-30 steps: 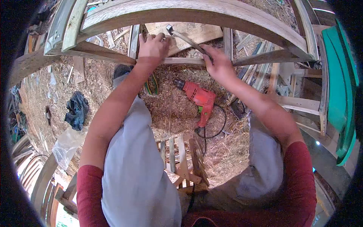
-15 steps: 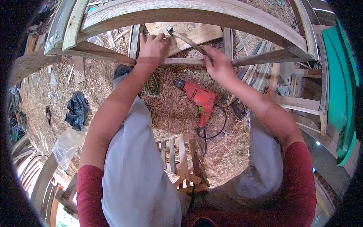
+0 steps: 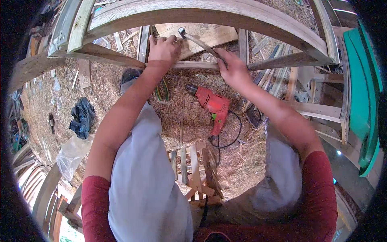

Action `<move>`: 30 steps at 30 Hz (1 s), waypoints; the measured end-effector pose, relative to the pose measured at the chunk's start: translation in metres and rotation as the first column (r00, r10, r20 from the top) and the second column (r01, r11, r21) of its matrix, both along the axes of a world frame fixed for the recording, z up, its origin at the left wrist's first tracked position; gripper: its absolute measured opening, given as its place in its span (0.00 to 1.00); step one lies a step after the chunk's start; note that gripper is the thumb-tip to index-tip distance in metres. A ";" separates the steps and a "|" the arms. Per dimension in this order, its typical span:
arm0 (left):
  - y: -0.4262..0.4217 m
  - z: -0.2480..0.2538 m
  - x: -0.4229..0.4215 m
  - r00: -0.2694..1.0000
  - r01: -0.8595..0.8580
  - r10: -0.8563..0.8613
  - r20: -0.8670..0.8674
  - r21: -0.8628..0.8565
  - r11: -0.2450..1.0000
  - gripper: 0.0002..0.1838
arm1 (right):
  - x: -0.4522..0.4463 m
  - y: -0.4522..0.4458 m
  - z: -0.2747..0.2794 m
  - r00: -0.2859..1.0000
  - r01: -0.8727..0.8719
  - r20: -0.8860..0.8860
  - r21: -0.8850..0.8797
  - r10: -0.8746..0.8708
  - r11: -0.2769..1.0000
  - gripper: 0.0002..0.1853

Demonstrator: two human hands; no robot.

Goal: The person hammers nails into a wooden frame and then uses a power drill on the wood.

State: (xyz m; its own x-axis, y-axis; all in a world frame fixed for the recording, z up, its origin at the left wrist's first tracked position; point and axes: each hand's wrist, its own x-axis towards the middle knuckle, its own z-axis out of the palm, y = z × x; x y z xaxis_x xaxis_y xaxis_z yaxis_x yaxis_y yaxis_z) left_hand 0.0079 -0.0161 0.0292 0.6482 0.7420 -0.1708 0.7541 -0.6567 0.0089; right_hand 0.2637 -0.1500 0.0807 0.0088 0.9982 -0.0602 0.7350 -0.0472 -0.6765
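Observation:
My right hand [image 3: 233,66] is wrapped round the handle of a hammer [image 3: 199,43], whose metal head points up and to the left. My left hand [image 3: 163,50] rests at the lower rail of a wooden frame [image 3: 197,65], left of the hammer head. Its fingers are bent, and whether they pinch something small is too unclear to tell. A flat wooden board [image 3: 213,34] lies behind the hammer. The frame's broad curved beam [image 3: 201,14] spans the top of the view, beyond both hands.
A red drill [image 3: 213,105] with a black cable lies on the shavings-covered ground between my legs. A slatted wooden piece [image 3: 195,169] is below it. Black plastic [image 3: 82,117] and a clear bag [image 3: 71,157] lie left. A green plastic object [image 3: 360,101] stands right.
The hammer head has shifted very slightly. Both hands keep nearly the same place and hold.

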 end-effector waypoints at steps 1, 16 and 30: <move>-0.001 0.003 0.001 1.000 -0.002 0.002 0.010 0.008 1.000 0.20 | 0.000 0.000 0.000 1.000 0.006 -0.003 0.011 -0.006 1.000 0.22; -0.001 0.002 -0.002 1.000 0.004 -0.003 -0.004 0.020 1.000 0.22 | -0.002 0.003 0.001 0.999 -0.011 -0.043 0.096 0.015 0.995 0.20; -0.006 -0.008 -0.005 0.979 -0.045 0.012 0.202 0.155 0.987 0.13 | 0.004 0.007 -0.007 0.999 0.014 -0.039 0.029 -0.013 0.999 0.19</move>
State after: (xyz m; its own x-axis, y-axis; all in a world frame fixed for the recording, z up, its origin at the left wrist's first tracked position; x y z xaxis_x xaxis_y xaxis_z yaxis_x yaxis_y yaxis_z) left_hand 0.0032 -0.0216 0.0217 0.6356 0.7678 0.0807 0.7659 -0.6402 0.0597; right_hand 0.2675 -0.1431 0.0739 0.0205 0.9993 -0.0313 0.7073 -0.0366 -0.7059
